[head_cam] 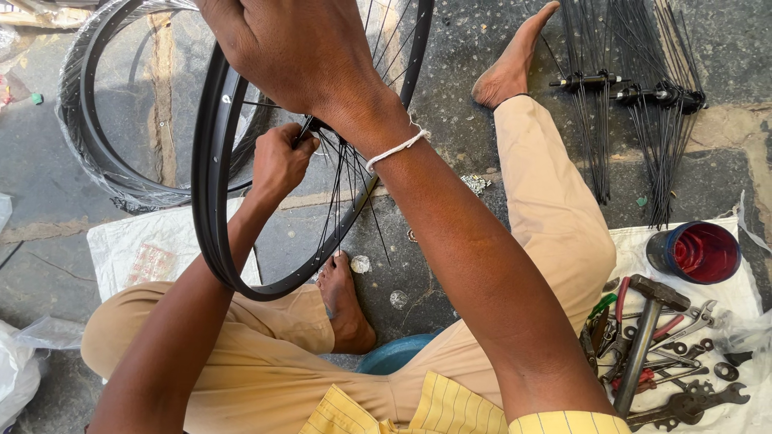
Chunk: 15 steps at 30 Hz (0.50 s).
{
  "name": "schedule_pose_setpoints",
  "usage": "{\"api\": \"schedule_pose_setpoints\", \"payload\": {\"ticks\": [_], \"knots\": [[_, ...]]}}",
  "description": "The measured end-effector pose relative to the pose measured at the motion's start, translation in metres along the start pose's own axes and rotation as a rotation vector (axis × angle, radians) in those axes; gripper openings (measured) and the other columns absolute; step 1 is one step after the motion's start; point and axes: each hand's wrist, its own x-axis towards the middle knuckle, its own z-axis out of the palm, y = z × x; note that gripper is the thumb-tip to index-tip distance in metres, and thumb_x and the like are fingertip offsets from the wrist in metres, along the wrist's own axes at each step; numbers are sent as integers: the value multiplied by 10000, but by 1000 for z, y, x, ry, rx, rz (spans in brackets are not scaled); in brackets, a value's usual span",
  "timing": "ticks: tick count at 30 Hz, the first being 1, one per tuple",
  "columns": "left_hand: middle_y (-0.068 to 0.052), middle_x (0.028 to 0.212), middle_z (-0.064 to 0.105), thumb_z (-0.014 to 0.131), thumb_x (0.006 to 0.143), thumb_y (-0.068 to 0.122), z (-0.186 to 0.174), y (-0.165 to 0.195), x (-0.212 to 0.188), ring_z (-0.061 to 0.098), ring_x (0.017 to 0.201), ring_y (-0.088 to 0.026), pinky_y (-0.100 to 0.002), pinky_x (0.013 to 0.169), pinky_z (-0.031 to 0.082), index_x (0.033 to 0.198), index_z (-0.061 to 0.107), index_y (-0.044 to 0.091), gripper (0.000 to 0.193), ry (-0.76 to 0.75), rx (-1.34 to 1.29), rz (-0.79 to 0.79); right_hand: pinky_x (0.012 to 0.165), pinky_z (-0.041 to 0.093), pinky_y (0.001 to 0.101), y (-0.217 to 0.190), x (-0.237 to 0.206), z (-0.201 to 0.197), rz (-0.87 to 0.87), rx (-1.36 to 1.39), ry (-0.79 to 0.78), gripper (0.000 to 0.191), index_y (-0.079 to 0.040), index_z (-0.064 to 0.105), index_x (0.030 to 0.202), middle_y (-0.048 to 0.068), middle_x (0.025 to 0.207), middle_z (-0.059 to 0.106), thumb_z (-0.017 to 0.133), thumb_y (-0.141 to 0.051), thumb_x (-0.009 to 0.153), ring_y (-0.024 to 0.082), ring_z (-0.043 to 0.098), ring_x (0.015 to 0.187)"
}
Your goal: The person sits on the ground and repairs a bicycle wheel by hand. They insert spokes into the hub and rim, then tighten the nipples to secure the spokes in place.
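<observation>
1. Black metal makes up the bicycle rim, a narrow hoop standing on edge in the upper middle of the frame, with thin black spokes crossing inside it toward a hub that is hidden behind the hands.
2. Its lower curve sits just above the person's bare foot on the stone floor.
3. Closed over the rim's top edge, the right hand has a full grip on it at the upper centre of the frame.
4. Lower down, inside the hoop, the left hand is curled shut around the spokes near their middle; exactly what its fingers pinch I cannot tell.
5. More rims wrapped in clear plastic lie in the upper left, behind the held one.
6. Bundles of loose spokes lie in the upper right.
7. At the lower right, on a white cloth, are a red cup, a hammer and several spanners.
</observation>
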Motion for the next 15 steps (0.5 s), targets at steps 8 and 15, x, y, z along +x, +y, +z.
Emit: {"api": "schedule_pose_setpoints", "payload": {"ticks": [8,15], "knots": [[-126,822,735,763,919,270,2,-7,1,674,697,-175,-362,677,535,963,729,-10,286,15,-72,2,415,317,276,-2,-2,2,60,36,-50,421,-150,624,670,-39,451,446,554,-234,1077,92,386,356],[-94,719,707,749,934,349,15,8,4,544,559,-161,-394,544,442,914,756,27,322,-27,-75,-61,435,344,276,-3,0,-4,46,12,-24,405,-144,627,697,-29,465,454,546,-237,1083,94,406,377]]}}
